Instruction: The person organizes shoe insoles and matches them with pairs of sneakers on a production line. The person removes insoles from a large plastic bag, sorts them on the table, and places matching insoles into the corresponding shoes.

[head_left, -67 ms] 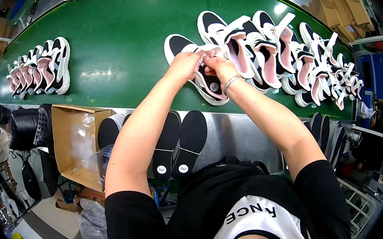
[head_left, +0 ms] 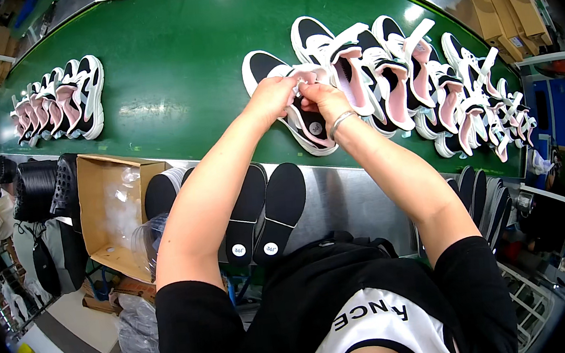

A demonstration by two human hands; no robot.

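Both hands meet over one black-and-white sneaker (head_left: 310,127) on the green conveyor belt (head_left: 175,70). The left hand (head_left: 273,97) and right hand (head_left: 321,100) pinch its white strap at the collar. The shoe's long axis runs diagonally, heel toward the person. Apparently early: the row of sneakers (head_left: 424,86) beyond the right hand awaits.

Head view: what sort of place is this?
Probably a shoe factory assembly line: a long green conveyor belt carries rows of black, white and pink sneakers, with black insoles stacked at the metal edge near both hands.
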